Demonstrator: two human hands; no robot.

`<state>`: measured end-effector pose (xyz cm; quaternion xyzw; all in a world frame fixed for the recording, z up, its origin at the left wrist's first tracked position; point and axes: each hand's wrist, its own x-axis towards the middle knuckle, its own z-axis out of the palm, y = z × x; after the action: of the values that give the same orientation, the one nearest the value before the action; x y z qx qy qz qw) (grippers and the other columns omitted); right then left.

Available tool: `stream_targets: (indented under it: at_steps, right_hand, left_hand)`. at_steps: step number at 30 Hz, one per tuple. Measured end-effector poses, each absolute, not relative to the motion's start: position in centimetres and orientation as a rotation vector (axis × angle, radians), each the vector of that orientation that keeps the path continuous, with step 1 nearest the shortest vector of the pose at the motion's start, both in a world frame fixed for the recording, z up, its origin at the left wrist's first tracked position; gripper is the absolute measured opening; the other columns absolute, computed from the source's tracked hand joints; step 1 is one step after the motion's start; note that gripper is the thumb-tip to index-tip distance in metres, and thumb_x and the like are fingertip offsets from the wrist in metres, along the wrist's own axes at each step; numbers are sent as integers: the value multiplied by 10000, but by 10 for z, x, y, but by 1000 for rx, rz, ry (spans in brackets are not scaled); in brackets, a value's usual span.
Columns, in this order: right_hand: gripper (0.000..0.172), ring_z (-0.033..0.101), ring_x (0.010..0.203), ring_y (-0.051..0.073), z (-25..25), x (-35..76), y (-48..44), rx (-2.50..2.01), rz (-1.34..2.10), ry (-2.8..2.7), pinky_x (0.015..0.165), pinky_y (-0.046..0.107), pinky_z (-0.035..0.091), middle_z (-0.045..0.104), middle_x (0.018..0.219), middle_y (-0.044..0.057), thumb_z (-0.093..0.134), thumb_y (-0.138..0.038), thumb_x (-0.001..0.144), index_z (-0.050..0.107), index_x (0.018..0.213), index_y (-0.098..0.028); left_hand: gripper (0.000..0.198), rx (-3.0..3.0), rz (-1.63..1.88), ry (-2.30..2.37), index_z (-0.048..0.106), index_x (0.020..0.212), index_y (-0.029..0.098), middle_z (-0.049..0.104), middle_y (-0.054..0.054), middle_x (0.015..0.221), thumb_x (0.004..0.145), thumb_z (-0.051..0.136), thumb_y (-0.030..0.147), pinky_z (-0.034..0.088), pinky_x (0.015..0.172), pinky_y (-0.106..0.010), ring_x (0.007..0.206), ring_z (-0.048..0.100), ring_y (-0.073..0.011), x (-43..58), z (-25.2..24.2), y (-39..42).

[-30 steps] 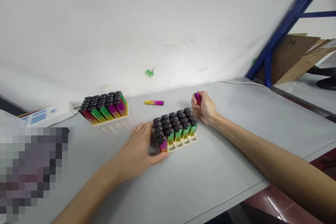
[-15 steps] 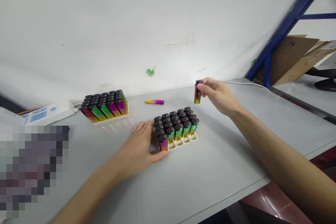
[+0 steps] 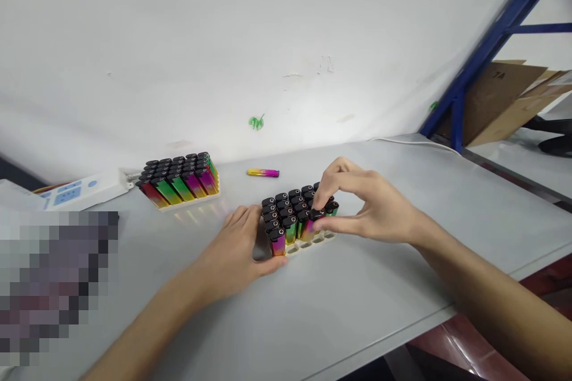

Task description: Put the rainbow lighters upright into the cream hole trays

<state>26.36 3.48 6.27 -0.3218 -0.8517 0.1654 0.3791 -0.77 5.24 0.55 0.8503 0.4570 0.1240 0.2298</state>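
Note:
A pale tray (image 3: pixel 298 249) with rows of upright metallic lighters stands on the grey table, several holes in its front row unfilled. My left hand (image 3: pixel 233 253) braces the tray's left end, thumb at the front corner and fingers at the back. Between the thumb and fingers of my right hand (image 3: pixel 364 199) is a purple and yellow lighter (image 3: pixel 308 230), slightly tilted over the front row. The fingers hide part of its black top. At the tray's front left corner stands a purple lighter (image 3: pixel 277 243).
A second full tray of lighters (image 3: pixel 176 186) stands at the back left. One yellow and purple lighter (image 3: pixel 263 172) lies flat near the wall. Further left is a white power strip (image 3: pixel 84 189); a white cable (image 3: pixel 402 141) runs along the back right. A blue frame (image 3: pixel 480 53) rises at right.
My right hand has brought the purple and yellow lighter from the back right down and left to the tray's front row. My left hand has stayed at the tray.

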Motion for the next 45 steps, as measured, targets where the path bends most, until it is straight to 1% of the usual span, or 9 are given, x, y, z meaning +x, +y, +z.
stream_targets:
  at_steps: [4, 10, 18, 29, 34, 36, 39, 42, 45]
  right_hand:
    - [160, 549, 940, 219, 59, 260, 35, -808, 408, -2257, 729, 323, 526, 716, 861, 34, 843, -254, 807, 698, 872, -239]
    - [148, 562, 961, 226, 57, 259, 37, -712, 439, -2278, 844, 387, 519, 742, 833, 13, 844, -264, 809, 705, 862, -264]
    - [147, 576, 946, 220, 56, 258, 38, -698, 443, -2271, 819, 366, 526, 752, 840, 16, 852, -269, 805, 715, 855, -255]
    - [179, 578, 926, 205, 51, 258, 41, -624, 413, -2233, 806, 350, 531, 764, 843, 2, 867, -247, 786, 695, 835, -249]
    - [138, 593, 901, 194, 54, 258, 40, -652, 331, -2302, 812, 359, 512, 742, 907, 29, 813, -286, 849, 699, 787, -241]
    - [163, 595, 915, 204, 56, 258, 39, -699, 293, -2293, 806, 371, 504, 728, 934, 43, 789, -331, 867, 710, 752, -246]
    - [218, 603, 885, 211, 56, 259, 38, -761, 290, -2224, 797, 385, 492, 723, 900, 42, 721, -366, 915, 718, 726, -259]
    - [240, 629, 852, 206, 56, 265, 46, -859, 324, -2092, 807, 386, 483, 733, 866, 33, 623, -377, 979, 739, 802, -264]
    - [299, 655, 889, 207, 54, 268, 72, -1064, 381, -1953, 792, 367, 480, 749, 929, 40, 536, -421, 1020, 741, 889, -248]
  left_hand:
    - [530, 2333, 362, 1263, 524, 1198, 261, 580, -77, 1152, 802, 719, 554, 472, 950, -505, 1141, 513, -337, -8, 6, 52]
    - [497, 2322, 371, 1263, 534, 1162, 261, 586, -73, 1125, 799, 722, 544, 485, 924, -504, 1122, 529, -342, -7, 8, 51]
    - [508, 2329, 364, 1250, 525, 1194, 261, 589, -79, 1163, 808, 716, 529, 473, 953, -510, 1157, 515, -343, -7, 8, 51]
    - [526, 2326, 343, 1271, 526, 1181, 258, 587, -82, 1150, 795, 716, 560, 465, 957, -509, 1142, 520, -343, -7, 7, 52]
    - [527, 2333, 359, 1259, 523, 1210, 268, 592, -76, 1158, 807, 712, 550, 468, 958, -500, 1153, 518, -341, -8, 6, 52]
    - [530, 2334, 355, 1258, 520, 1215, 272, 594, -75, 1163, 808, 710, 554, 468, 959, -502, 1158, 516, -343, -7, 7, 52]
    - [538, 2326, 355, 1261, 526, 1219, 268, 598, -78, 1167, 801, 717, 547, 466, 964, -506, 1165, 516, -347, -7, 8, 51]
    - [556, 2320, 381, 1260, 531, 1235, 264, 601, -80, 1172, 792, 730, 534, 466, 976, -509, 1174, 517, -349, -6, 10, 50]
    - [541, 2339, 405, 1216, 530, 1250, 266, 601, -74, 1185, 807, 724, 509, 461, 994, -510, 1167, 519, -337, -6, 10, 50]
